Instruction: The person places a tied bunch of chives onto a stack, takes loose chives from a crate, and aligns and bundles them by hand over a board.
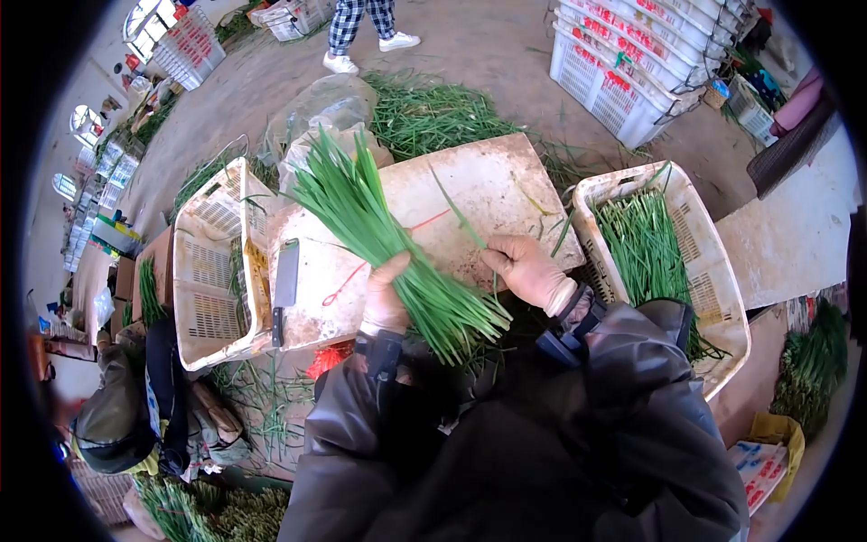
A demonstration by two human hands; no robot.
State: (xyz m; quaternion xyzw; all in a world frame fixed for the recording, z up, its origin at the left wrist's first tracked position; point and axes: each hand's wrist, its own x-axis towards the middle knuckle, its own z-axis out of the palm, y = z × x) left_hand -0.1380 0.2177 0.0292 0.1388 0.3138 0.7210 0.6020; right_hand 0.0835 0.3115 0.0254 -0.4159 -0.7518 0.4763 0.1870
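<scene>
My gloved left hand [386, 298] is wrapped round a thick bunch of garlic chives [357, 203]. The leafy ends point up and left over the board, and the cut stem ends fan out toward my body. On the right, my gloved right hand [531, 271] pinches a single loose chive leaf [457, 213] between thumb and fingers, apart from the bunch. Beneath both hands lies a stained white board [492, 176]. A red tie [341, 287] rests on it, partly under the bunch. At the board's left edge is a cleaver [286, 275] with a dark handle.
A white crate [212, 253] stands left of the board; another crate [722, 303] on the right holds chives [641, 239]. Beyond the board are a heap of chives [442, 117] and stacked crates [596, 86]. A person [357, 27] stands at the back; another sits at left.
</scene>
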